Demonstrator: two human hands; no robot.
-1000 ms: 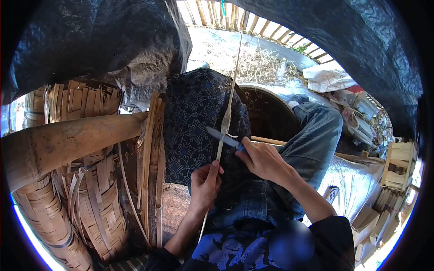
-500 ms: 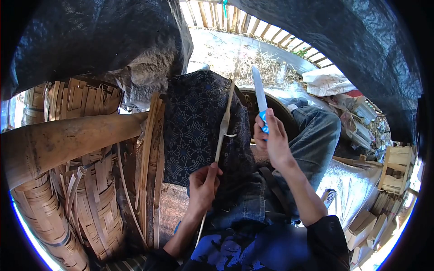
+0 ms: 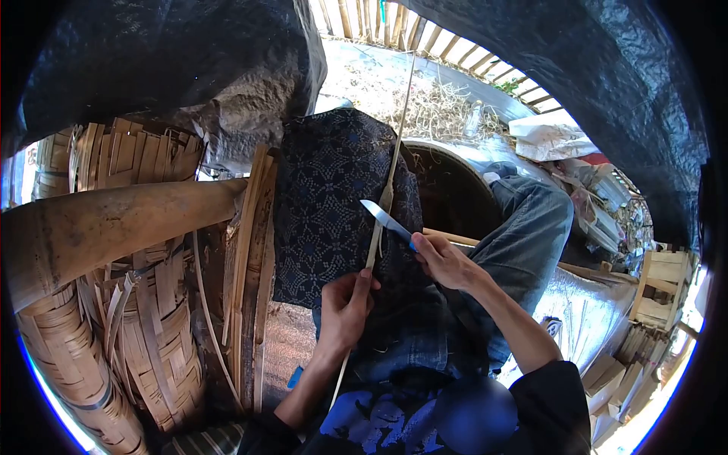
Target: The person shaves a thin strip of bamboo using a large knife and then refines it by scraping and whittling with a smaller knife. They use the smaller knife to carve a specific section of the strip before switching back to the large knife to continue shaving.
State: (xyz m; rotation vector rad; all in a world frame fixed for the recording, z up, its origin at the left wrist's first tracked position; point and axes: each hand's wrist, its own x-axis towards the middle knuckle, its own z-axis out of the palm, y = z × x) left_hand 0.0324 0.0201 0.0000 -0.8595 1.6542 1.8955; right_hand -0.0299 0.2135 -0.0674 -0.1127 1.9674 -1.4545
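Note:
A long thin bamboo strip (image 3: 389,189) runs upward from my lap, over a dark patterned cloth (image 3: 322,193) spread across my leg. My left hand (image 3: 345,303) is closed around the strip's lower part, thumb on top. In my right hand (image 3: 446,260) is a knife (image 3: 387,218) with a blue handle, mostly covered by my fingers. Its blade lies across the strip, a little above my left hand, and points up and left. A thin curl hangs beside the strip just under the blade.
Bundles of woven bamboo (image 3: 155,341) stand at left, with a thick bamboo pole (image 3: 125,231) across them. Beyond my knee is a round dark container (image 3: 455,178). Black plastic sheeting (image 3: 152,68) hangs overhead. A wooden crate (image 3: 663,288) stands at right.
My right hand has brought the knife down and left, from raised in the air to across the strip. My left hand still grips the strip, whose upper end now leans further right.

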